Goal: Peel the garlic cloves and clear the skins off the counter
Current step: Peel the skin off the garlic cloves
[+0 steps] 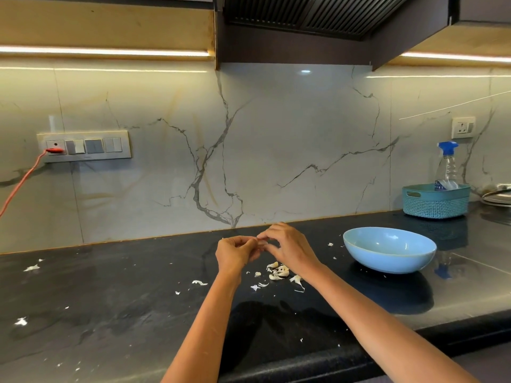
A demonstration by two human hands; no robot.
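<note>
Above the black counter (110, 299), my left hand (235, 252) and my right hand (287, 247) meet fingertip to fingertip. Both pinch a small pale garlic clove (260, 240), mostly hidden by the fingers. Just below the hands lies a little heap of white garlic skins (279, 272). More skin scraps are scattered on the counter: one shred (199, 282) near my left forearm, one flake (31, 268) at the far left, and one flake (20, 322) at the front left. A light blue bowl (390, 248) stands to the right of my hands.
A teal basket (435, 201) holding a spray bottle (446, 167) stands at the back right, next to a glass pan lid (497, 194). An orange cable (22, 181) hangs from the wall socket at left. The counter's front edge runs along the bottom of the view.
</note>
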